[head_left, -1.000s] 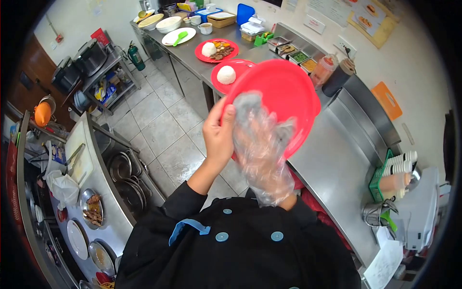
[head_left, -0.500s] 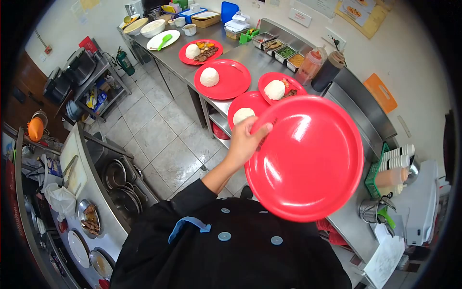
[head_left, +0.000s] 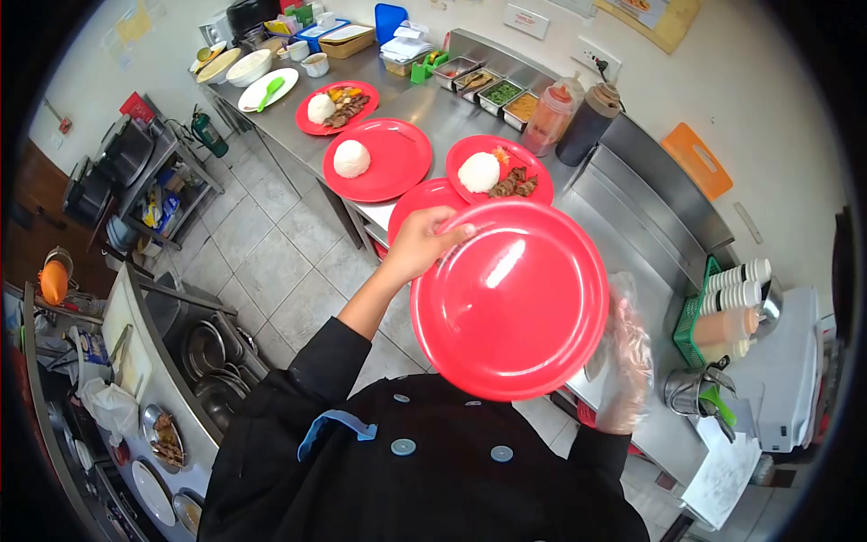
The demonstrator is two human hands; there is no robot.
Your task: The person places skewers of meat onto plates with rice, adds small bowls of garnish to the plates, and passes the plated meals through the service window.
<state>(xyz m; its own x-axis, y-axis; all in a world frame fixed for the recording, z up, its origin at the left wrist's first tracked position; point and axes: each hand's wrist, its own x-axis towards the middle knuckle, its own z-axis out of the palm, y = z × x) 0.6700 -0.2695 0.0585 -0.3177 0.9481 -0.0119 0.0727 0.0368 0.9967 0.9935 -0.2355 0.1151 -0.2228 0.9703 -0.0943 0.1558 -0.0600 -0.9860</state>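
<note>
My left hand (head_left: 424,242) grips an empty red plate (head_left: 510,312) by its upper left rim, thumb on top, and the plate is held up in front of my chest. Beside the plate's right rim is my right hand (head_left: 628,357) in a clear plastic glove. Its fingers are partly hidden, so I cannot tell whether it touches the plate. Just beyond, a red plate (head_left: 456,187) with rice (head_left: 479,172) and meat pieces (head_left: 515,183) rests on the counter. Another red plate (head_left: 406,208) is partly covered by the held one.
Farther along the steel counter (head_left: 415,98) are a red plate (head_left: 384,181) with rice and one (head_left: 316,126) with rice and meat. Topping containers (head_left: 499,93) and sauce bottles (head_left: 553,113) line the back. A green basket (head_left: 691,330) of cups stands right.
The held plate has moved left and a little down, covering more of the plate behind it. My gloved right hand has come into view at its right side.
</note>
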